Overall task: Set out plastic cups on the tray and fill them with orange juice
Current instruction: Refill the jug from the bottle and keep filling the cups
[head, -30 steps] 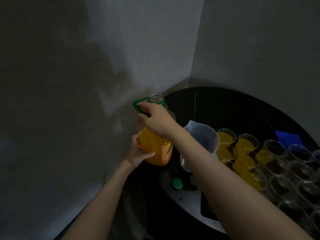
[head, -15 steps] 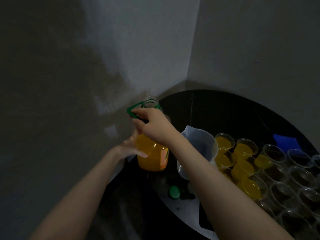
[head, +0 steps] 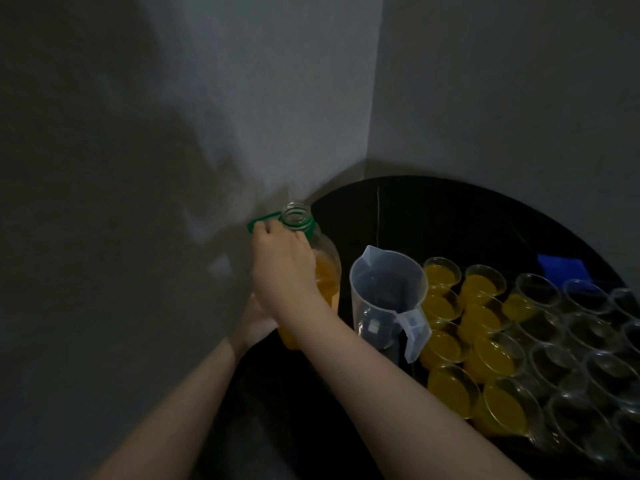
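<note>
An uncapped orange juice bottle (head: 327, 271) with a green neck handle stands upright at the left edge of the black round table (head: 433, 216). My right hand (head: 282, 268) grips the bottle near its neck, fingers at the green handle. My left hand (head: 252, 322) is pressed against the bottle's lower side, mostly hidden behind my right wrist. A clear plastic jug (head: 388, 296) stands just right of the bottle and looks empty. Beyond it stand packed plastic cups: several filled with orange juice (head: 481, 320) on the left, several empty clear cups (head: 588, 334) to the right.
Grey walls meet in a corner right behind the table. A blue object (head: 562, 266) lies on the table at the far right behind the cups. The room is dim.
The view has tilted, so the bottle and jug sit higher and closer. My left hand has slid lower behind my right wrist. The green cap on the table is out of sight.
</note>
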